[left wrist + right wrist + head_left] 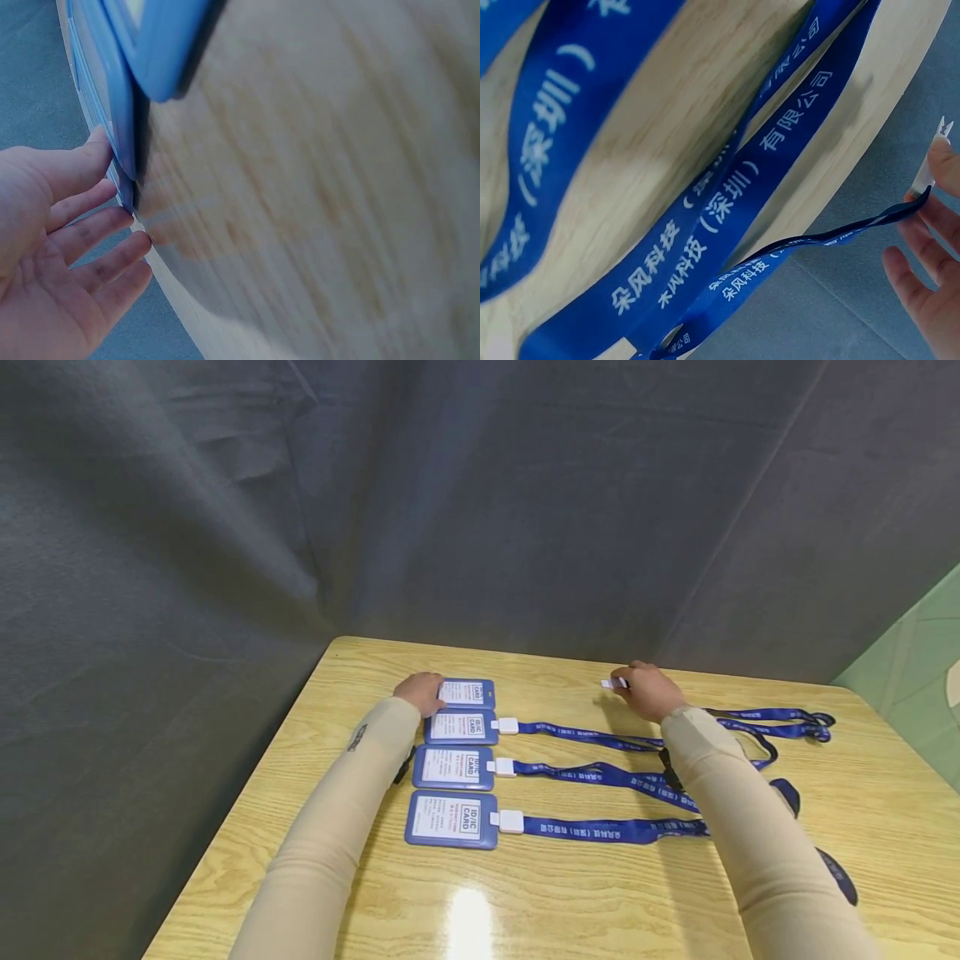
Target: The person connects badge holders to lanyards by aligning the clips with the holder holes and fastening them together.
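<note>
At the far end of a column of blue badge holders, my left hand [422, 693] grips the left end of the farthest badge holder [467, 693]. In the left wrist view, thumb [94, 154] and fingers lie at opposite edges of that holder [124, 127]. My right hand [648, 691] pinches the white clip [613, 683] of a blue lanyard above the table. That lanyard [855, 225] trails down from the fingers in the right wrist view. The clip is apart from the farthest holder, which has no lanyard attached.
Nearer me lie three badge holders [453, 820] with white clips [512, 821] and blue lanyards [585, 829] stretched to the right. The lanyard loops [813, 727] partly overlap under my right forearm. A dark curtain [480, 510] hangs behind the wooden table [585, 910].
</note>
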Demonstrator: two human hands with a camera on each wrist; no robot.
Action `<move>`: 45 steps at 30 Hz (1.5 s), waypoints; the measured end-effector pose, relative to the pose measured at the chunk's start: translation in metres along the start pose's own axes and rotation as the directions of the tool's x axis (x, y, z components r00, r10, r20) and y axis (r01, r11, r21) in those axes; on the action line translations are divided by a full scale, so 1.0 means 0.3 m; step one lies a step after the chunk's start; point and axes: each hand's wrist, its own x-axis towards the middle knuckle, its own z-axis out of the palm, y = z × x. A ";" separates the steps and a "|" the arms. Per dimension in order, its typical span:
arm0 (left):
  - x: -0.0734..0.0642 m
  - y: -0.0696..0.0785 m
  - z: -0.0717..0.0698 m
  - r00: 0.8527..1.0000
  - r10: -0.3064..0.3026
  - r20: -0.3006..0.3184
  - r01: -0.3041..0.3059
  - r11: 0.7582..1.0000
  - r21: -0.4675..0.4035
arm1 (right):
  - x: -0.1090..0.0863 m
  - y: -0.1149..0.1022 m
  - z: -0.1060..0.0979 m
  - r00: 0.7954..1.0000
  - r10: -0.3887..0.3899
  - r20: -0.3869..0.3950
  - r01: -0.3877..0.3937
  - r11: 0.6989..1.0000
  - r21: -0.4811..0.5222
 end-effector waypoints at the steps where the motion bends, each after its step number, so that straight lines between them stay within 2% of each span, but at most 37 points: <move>1: 0.000 -0.001 0.001 1.000 0.001 -0.002 -0.001 1.000 -0.002 | 0.001 -0.001 0.001 1.000 0.000 0.001 0.000 1.000 -0.001; 21: -0.011 -0.001 -0.001 1.000 0.000 -0.023 0.000 1.000 -0.026 | 0.028 -0.019 0.012 1.000 -0.013 0.006 0.013 1.000 0.000; 35: -0.013 0.009 -0.006 1.000 -0.003 -0.015 0.003 1.000 -0.021 | 0.036 -0.041 0.015 0.999 0.022 0.031 -0.023 1.000 0.018; 45: -0.003 0.005 -0.001 1.000 -0.013 -0.016 0.013 1.000 -0.016 | 0.039 -0.062 0.021 1.000 -0.007 0.023 0.007 1.000 0.009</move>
